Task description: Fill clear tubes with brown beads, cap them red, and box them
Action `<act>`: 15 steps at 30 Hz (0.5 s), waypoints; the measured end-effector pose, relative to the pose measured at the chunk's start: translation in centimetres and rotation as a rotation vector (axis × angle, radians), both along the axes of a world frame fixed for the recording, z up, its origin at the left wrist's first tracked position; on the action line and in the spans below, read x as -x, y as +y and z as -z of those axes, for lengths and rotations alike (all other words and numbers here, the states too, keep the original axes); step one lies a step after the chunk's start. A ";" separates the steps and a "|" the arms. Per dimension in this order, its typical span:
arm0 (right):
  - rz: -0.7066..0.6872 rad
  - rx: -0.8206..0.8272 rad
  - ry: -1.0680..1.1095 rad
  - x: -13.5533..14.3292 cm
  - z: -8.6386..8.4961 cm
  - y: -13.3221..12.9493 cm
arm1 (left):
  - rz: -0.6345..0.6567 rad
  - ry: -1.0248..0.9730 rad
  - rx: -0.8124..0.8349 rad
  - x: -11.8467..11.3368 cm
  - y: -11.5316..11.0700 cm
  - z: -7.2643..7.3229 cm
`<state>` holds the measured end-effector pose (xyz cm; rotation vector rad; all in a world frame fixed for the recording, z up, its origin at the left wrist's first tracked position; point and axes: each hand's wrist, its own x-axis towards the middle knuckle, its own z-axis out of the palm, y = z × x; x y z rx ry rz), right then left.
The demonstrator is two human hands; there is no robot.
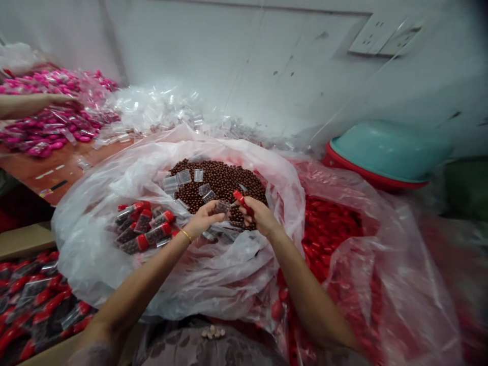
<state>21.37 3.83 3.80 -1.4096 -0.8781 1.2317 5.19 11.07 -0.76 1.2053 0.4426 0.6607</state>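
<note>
My left hand (208, 217), with a gold bracelet at the wrist, pinches a clear plastic container (222, 206) over the brown beads (213, 175). Close beside it, my right hand (256, 212) grips a red cap (243, 202) between thumb and fingers. The container and cap are near each other; whether they touch is hard to tell. Several clear containers (183, 177) lie on the beads inside the white plastic bag (95, 203). Filled containers with red caps (143, 221) are heaped left of the beads in the same bag.
Red caps (324, 234) fill a bag at the right. A box of capped containers (41, 305) stands lower left. Clear containers (160, 107) and pink pieces (57, 122) are piled behind, with another person's arm (34, 104) over the pink ones. Basins (389, 152) sit back right.
</note>
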 end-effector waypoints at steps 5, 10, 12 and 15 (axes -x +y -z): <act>-0.007 -0.113 -0.183 0.3 1.1 -0.5 | 0.011 0.085 -0.035 0.7 -0.8 -0.7; 0.074 -0.240 -0.689 1.0 2.0 -1.3 | 0.062 0.075 -0.020 0.5 -1.8 -0.8; 0.095 -0.333 -0.916 1.4 2.0 -1.8 | 0.050 0.053 -0.018 0.4 -2.2 -0.7; 0.114 -0.498 -1.173 1.8 2.1 -2.4 | 0.035 0.041 -0.042 0.5 -2.6 -0.8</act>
